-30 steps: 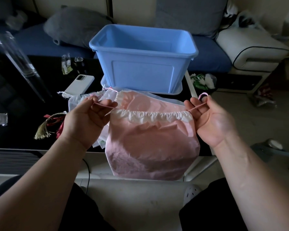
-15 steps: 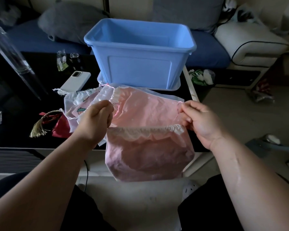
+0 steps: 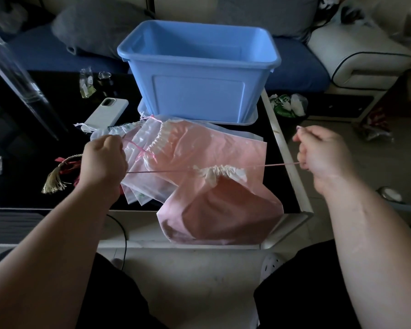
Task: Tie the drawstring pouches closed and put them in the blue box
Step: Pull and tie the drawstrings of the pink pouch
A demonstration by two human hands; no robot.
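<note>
We face a glossy black desk [image 3: 22, 138] with a white rim in a dim room. Behind it runs a sofa with blue seat cushions [image 3: 294, 67] and a grey pillow [image 3: 100, 27], and pale floor [image 3: 377, 162] shows to the right. On the desk the blue box [image 3: 197, 96] stands open-topped on a pale blue lid [image 3: 252, 119], with a white phone [image 3: 107, 112] to its left and a tassel [image 3: 55, 179] nearer us on that side. Just in front of the box lies a fanned pile of flat pouches [image 3: 199, 148], pink and translucent white. The pouch we hold [image 3: 223, 210] hangs over the desk's near edge, in front of the pile. It is soft pink, and its white ruffled mouth [image 3: 221, 172] is bunched tight into a small cluster of gathers. A thin pink drawstring [image 3: 166, 171] runs taut from both sides of that mouth. Our left hand [image 3: 102, 162] is clenched around one end and our right hand [image 3: 323, 153] grips the other, the two well apart.
</note>
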